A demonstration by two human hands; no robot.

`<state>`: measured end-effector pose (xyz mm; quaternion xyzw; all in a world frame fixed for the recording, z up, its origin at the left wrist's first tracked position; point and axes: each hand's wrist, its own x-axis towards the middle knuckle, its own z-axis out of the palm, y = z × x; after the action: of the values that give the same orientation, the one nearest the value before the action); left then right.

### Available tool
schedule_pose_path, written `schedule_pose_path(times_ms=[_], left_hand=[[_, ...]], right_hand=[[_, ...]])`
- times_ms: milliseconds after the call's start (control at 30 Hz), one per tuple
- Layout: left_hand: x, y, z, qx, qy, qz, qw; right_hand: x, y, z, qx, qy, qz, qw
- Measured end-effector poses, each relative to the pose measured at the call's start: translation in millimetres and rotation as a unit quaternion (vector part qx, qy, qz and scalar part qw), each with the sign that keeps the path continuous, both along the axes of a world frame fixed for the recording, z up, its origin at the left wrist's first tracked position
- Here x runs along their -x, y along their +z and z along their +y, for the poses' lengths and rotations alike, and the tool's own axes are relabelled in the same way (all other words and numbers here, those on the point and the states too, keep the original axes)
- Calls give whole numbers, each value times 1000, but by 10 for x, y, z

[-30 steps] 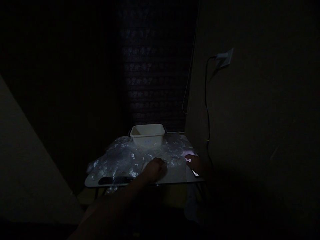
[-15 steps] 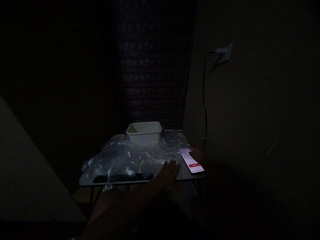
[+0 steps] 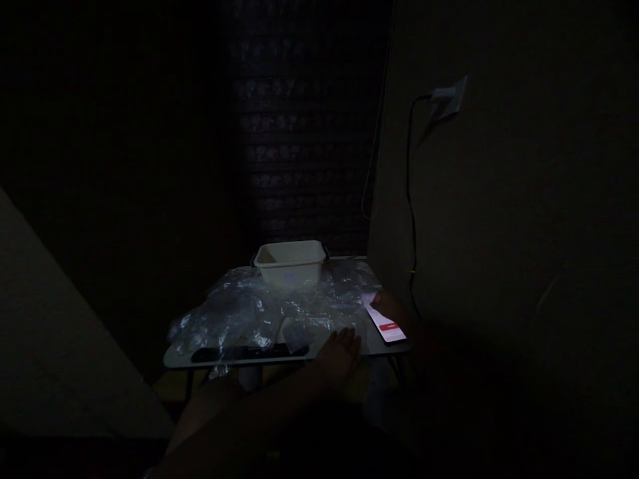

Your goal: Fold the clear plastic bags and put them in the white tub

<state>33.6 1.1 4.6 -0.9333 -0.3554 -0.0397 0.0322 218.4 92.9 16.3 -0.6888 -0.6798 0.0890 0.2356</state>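
Note:
A lit smartphone (image 3: pixel 391 332) with a pale screen and a red bar shows at the right side of the small table (image 3: pixel 174 359). My right hand (image 3: pixel 388 306) grips its right side, the thumb lying over the screen; its other fingers are lost in the dark. Stretched across from the left, my left hand (image 3: pixel 340 352) rests at the table's front edge, its fingers extended and nothing visible in them. Crumpled clear plastic (image 3: pixel 219 319) covers much of the tabletop beyond it. Behind the plastic stands a white tub (image 3: pixel 292 271) with dark side handles.
The room is very dark. A dark slot (image 3: pixel 249 353) runs along the table's front edge. On the right wall a plug sits in an outlet (image 3: pixel 449 98), and its black cord (image 3: pixel 410 199) hangs beside the table. Dark blinds (image 3: pixel 299 153) cover the back.
My right thumb and hand sit a little further left over the phone's screen. My left hand stays near the front edge, slightly lower. The view has shifted a little.

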Motion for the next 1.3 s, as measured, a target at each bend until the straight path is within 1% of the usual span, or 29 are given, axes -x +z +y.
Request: schedule_pose_path(times_ms=[233,333,467,600,700,767,867,933,1000,1100,1200,1300], left_hand=[[24,-7,-22,0,-12,7,1000],[17,-4,-21,-10,-15,2,1000],[0,-16,-23,-10,-9,6,1000],[16,42,-19,-14,-19,-11,1000],[26,101,43,-11,-9,-39,999],[19,106,115,-1,9,-49,999],[1,57,225,-1,28,-44,999],[-10,12,272,-7,28,-29,999],[-18,-19,293,-8,23,-13,1000],[-31,-28,300,2,22,-2,1000],[-42,-3,299,6,18,-5,1000],[-47,53,266,-9,22,-17,1000]], right_hand=[[34,69,-25,11,4,90,996],[50,89,-30,13,8,141,990],[98,131,-35,14,-6,202,979],[153,190,-79,28,-13,242,970],[191,236,-131,41,-8,264,964],[212,263,-160,46,-3,274,961],[235,290,-183,54,-2,280,959],[247,304,-188,61,-4,286,956],[256,317,-188,65,-5,297,953],[270,334,-192,70,-6,308,949],[284,341,-203,77,-5,311,947],[304,349,-224,84,-2,316,945]])
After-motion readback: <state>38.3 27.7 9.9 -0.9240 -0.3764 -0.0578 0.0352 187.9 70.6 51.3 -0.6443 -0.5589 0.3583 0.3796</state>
